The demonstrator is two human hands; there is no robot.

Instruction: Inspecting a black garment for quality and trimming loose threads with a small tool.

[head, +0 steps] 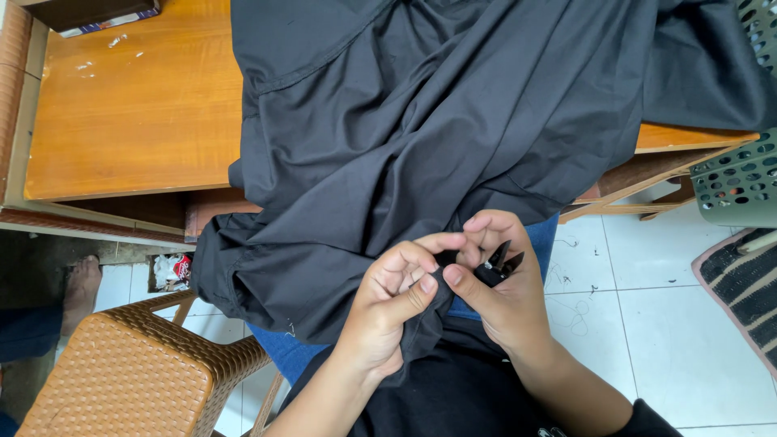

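— What do you have nearest the camera?

— I see my left hand [396, 295] low in the centre of the frame, fingers pinched on a fold of the dark fabric [453, 121]. My right hand [498, 279] touches it, fingers closed around small black snips [498, 263].

— And the cloth?

— It runs from my lap up over the wooden counter [133, 105], filling the upper centre. A woven stool [129, 372] sits lower left, a green perforated basket [740, 174] at the right edge.
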